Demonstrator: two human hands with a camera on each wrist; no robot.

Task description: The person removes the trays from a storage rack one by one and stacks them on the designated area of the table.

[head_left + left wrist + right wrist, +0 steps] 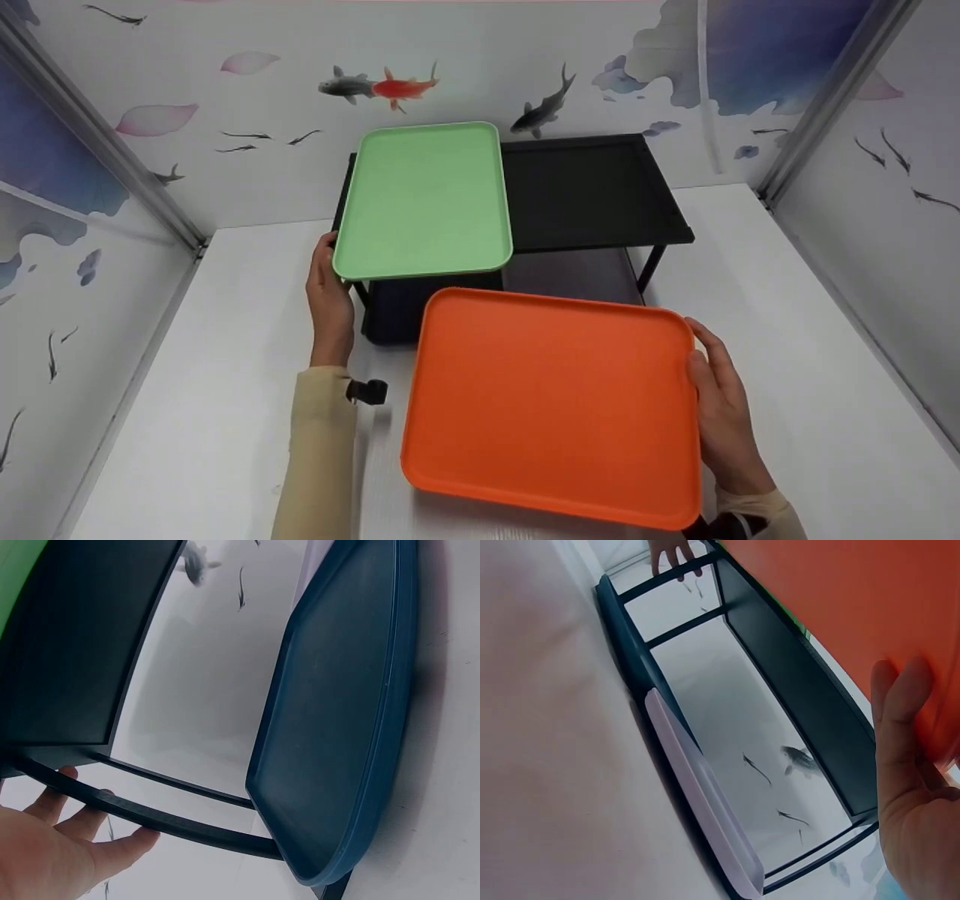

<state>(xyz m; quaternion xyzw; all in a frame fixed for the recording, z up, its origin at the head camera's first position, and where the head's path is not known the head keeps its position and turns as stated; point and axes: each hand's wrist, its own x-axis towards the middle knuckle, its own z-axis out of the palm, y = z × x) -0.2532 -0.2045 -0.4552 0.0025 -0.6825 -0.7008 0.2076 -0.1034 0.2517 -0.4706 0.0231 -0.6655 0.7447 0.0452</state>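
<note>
Desk (195,375) carries black two-tier rack (592,195). Orange tray (555,405) held in front of rack; gripped only at its right edge, so the free side could sag or clip the rack. Green tray (424,202) on rack's top left; blue tray (334,712) below. Right hand (724,412): fingers pinching orange tray. Left hand (328,315): fingers spread against rack's left side.

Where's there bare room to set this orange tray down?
Free: the upper shelf right of the green tray, and the white table between the left hand and left wall. Crowded: below that shelf, where the blue tray and lilac tray sit side by side.
</note>
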